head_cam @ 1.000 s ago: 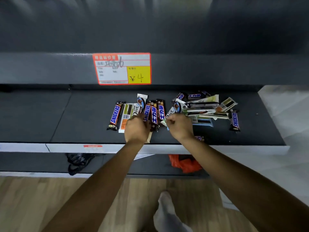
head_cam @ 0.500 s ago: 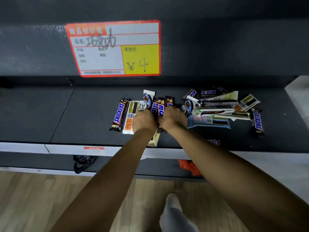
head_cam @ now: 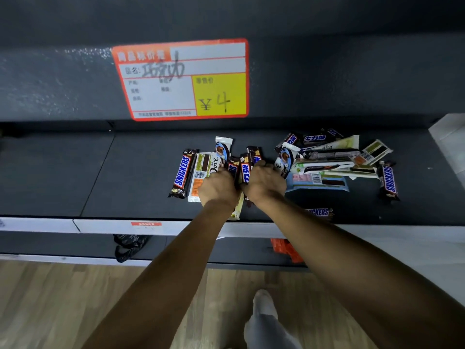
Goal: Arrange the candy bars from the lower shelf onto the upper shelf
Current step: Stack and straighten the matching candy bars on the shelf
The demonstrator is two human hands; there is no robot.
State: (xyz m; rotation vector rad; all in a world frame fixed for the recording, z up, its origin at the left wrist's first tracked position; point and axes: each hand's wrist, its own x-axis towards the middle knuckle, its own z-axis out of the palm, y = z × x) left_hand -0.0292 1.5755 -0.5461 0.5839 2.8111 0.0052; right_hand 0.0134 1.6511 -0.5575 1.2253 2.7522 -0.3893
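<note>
Hands at the candy bars (head_cam: 327, 159) on the shelf (head_cam: 125, 177) below the price tag (head_cam: 181, 79).
Left hand (head_cam: 217, 187) seemingly grips a pale bar (head_cam: 237, 210); right hand (head_cam: 264, 183) curls fingers (head_cam: 260, 168) over Snickers bars (head_cam: 245, 172), grip hidden.

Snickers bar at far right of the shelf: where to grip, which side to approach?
Probably pinch it mid-length across the narrow width, coming from above and the right. The Snickers bar lies flat, long axis roughly front to back, with bare shelf on its right; the pile crowds its upper left edge.
</note>
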